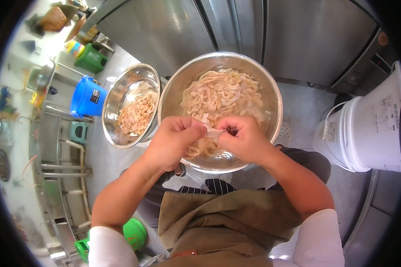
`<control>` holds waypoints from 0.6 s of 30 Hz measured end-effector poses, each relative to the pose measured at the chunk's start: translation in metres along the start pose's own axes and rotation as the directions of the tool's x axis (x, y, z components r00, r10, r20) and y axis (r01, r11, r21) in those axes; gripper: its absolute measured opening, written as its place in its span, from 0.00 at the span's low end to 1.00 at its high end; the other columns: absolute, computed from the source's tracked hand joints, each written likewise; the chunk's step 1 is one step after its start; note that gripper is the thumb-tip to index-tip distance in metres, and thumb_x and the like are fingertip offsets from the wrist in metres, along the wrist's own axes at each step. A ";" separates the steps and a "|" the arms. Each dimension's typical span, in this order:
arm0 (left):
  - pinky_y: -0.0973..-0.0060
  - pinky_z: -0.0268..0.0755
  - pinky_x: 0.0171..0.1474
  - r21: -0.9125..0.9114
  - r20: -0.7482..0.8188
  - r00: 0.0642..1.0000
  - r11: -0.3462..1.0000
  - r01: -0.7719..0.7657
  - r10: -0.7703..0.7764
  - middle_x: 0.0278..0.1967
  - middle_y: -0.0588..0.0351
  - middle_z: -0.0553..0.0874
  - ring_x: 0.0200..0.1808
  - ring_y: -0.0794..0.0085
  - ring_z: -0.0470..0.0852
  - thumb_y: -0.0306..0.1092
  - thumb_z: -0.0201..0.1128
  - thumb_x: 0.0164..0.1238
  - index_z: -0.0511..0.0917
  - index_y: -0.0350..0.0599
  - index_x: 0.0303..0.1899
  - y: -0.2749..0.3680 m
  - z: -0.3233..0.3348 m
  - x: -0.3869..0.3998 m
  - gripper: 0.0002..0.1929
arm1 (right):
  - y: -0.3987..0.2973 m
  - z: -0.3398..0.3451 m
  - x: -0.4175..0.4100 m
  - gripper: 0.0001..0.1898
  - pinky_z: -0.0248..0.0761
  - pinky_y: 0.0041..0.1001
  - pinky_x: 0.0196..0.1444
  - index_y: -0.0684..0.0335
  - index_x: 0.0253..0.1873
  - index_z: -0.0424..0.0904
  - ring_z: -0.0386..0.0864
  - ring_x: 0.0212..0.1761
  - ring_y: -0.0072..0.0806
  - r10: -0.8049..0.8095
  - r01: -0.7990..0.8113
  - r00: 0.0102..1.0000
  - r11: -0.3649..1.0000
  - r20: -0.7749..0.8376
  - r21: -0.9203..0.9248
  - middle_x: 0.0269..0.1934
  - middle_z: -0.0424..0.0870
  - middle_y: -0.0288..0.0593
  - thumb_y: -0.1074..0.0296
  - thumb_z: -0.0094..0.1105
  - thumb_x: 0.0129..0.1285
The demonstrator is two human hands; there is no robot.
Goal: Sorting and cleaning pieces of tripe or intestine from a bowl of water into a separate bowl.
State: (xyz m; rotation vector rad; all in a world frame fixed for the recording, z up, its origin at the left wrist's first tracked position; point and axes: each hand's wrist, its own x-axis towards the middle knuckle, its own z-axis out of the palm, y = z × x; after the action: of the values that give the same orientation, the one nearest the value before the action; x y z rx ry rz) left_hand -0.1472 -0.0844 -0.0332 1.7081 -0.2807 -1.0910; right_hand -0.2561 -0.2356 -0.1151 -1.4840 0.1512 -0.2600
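Over the near part of a large steel bowl, my left hand and my right hand pinch a pale, soft strip between them, one at each end. Thumbs and forefingers grip it; what exactly the strip is I cannot tell. Beneath and beyond my hands, a heap of similar pale strips lies in liquid in the bowl. To its left, a smaller steel bowl stands tilted, with a pile of shorter, pinkish-beige pieces inside.
Steel cabinet doors stand beyond the bowls. White plastic buckets are on the right. At left are a blue bucket, a green bin, a teal stool and a steel rack. A green container sits at lower left.
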 end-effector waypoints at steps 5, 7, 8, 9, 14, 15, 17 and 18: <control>0.85 0.67 0.22 -0.080 0.046 0.999 0.997 0.024 -0.021 0.27 0.59 0.82 0.21 0.82 0.76 0.30 0.60 0.68 0.82 0.32 0.38 0.008 -0.004 -0.006 0.09 | -0.002 -0.002 -0.003 0.09 0.67 0.20 0.27 0.70 0.41 0.83 0.75 0.26 0.14 0.141 -0.140 0.990 0.988 -0.012 0.061 0.25 0.82 0.36 0.74 0.56 0.60; 0.84 0.64 0.21 -0.135 0.024 0.999 0.990 0.034 -0.031 0.27 0.59 0.82 0.21 0.83 0.75 0.30 0.60 0.68 0.81 0.32 0.38 0.010 -0.002 -0.007 0.09 | -0.005 -0.003 -0.003 0.10 0.69 0.19 0.28 0.71 0.44 0.82 0.77 0.27 0.16 0.183 -0.185 0.983 0.972 0.029 0.143 0.27 0.83 0.38 0.74 0.54 0.62; 0.84 0.64 0.21 -0.137 0.023 0.999 0.990 0.031 -0.028 0.27 0.59 0.82 0.21 0.83 0.75 0.30 0.60 0.68 0.81 0.32 0.38 0.009 -0.005 -0.005 0.09 | -0.006 -0.003 -0.003 0.12 0.70 0.19 0.28 0.73 0.47 0.81 0.79 0.28 0.17 0.223 -0.233 0.972 0.947 0.071 0.222 0.30 0.84 0.39 0.74 0.52 0.64; 0.84 0.63 0.20 -0.190 0.051 0.997 0.979 0.070 -0.061 0.26 0.59 0.81 0.20 0.83 0.75 0.29 0.60 0.67 0.81 0.32 0.37 0.007 -0.011 -0.003 0.08 | -0.005 -0.004 -0.002 0.12 0.70 0.19 0.28 0.73 0.47 0.81 0.79 0.28 0.17 0.221 -0.231 0.973 0.948 0.072 0.219 0.30 0.84 0.39 0.74 0.52 0.64; 0.84 0.59 0.19 -0.387 0.150 0.984 0.910 0.151 -0.100 0.23 0.60 0.80 0.19 0.84 0.73 0.29 0.62 0.65 0.81 0.34 0.36 0.002 -0.018 -0.004 0.06 | -0.001 -0.012 0.003 0.13 0.72 0.18 0.30 0.72 0.50 0.80 0.80 0.28 0.18 0.179 -0.218 0.964 0.954 0.197 0.203 0.34 0.84 0.40 0.73 0.47 0.69; 0.83 0.58 0.18 -0.310 0.112 0.988 0.941 0.138 -0.108 0.22 0.60 0.80 0.19 0.84 0.72 0.29 0.63 0.64 0.81 0.34 0.36 -0.002 -0.014 -0.004 0.06 | -0.002 -0.011 0.003 0.13 0.72 0.18 0.30 0.72 0.50 0.80 0.80 0.28 0.18 0.183 -0.223 0.962 0.954 0.201 0.200 0.34 0.84 0.40 0.73 0.47 0.69; 0.83 0.58 0.17 -0.237 0.073 0.991 0.963 0.129 -0.115 0.22 0.60 0.79 0.18 0.84 0.72 0.29 0.64 0.64 0.81 0.34 0.35 -0.009 -0.015 -0.003 0.06 | -0.004 -0.009 0.003 0.12 0.71 0.18 0.30 0.71 0.50 0.80 0.80 0.28 0.18 0.154 -0.186 0.973 0.964 0.170 0.191 0.34 0.83 0.39 0.71 0.49 0.70; 0.81 0.64 0.18 -0.153 0.071 0.987 0.976 0.156 -0.146 0.24 0.56 0.82 0.19 0.78 0.77 0.28 0.63 0.64 0.81 0.32 0.36 -0.013 -0.017 -0.001 0.07 | -0.003 -0.007 0.003 0.12 0.71 0.18 0.30 0.71 0.50 0.80 0.80 0.28 0.18 0.159 -0.192 0.972 0.963 0.175 0.189 0.34 0.83 0.39 0.71 0.49 0.70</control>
State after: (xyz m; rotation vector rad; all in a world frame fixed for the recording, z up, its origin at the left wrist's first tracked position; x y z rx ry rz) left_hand -0.1390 -0.0674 -0.0433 1.5770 -0.0994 -1.2442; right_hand -0.2551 -0.2435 -0.1124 -1.2708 0.1238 -0.0117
